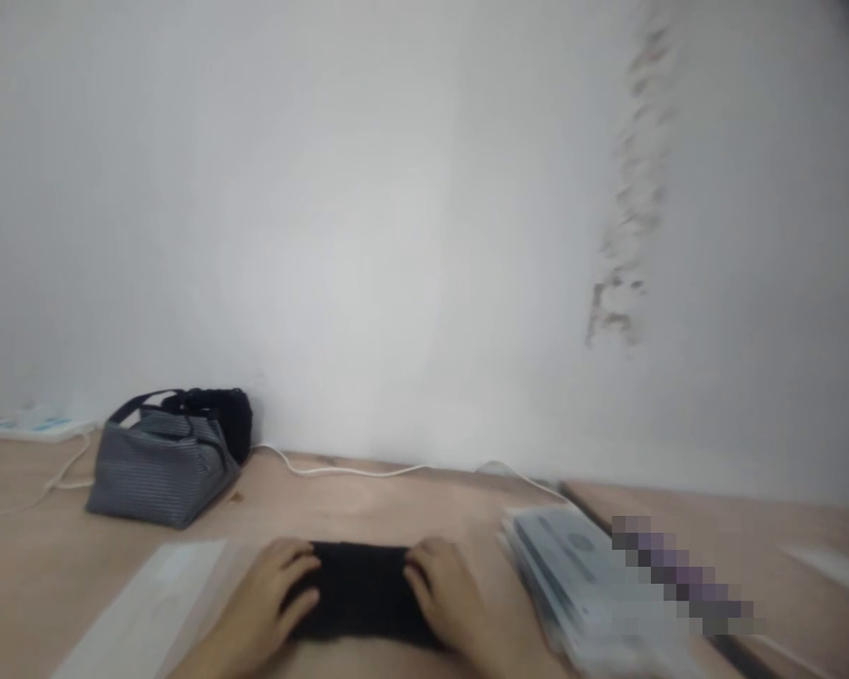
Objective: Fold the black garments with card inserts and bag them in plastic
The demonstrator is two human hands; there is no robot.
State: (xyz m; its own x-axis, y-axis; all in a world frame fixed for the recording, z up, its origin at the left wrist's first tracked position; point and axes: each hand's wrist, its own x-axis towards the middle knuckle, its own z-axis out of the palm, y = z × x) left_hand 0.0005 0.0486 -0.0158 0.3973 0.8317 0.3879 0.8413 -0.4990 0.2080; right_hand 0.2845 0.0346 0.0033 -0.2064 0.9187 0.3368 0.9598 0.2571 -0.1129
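A flat black piece of what looks like cloth (pixel 364 592) lies on the wooden table near its front edge. My left hand (pixel 273 599) rests on its left end, fingers apart and reaching over the black surface. On the right end lies my right hand (pixel 447 589), its fingers curled over the edge of the piece; whether they pinch it is too blurred to tell. Left of my left hand is a white flat sheet or packet (pixel 152 604). A stack of clear plastic packets (pixel 580 575) sits to the right of my right hand.
A grey bag with black handles (pixel 159 467) stands at the back left by the wall. Behind it, a white cable (pixel 368 471) runs along the wall. A white power strip or tray (pixel 39 429) lies far left. A pixelated dark item (pixel 679 575) is at the right.
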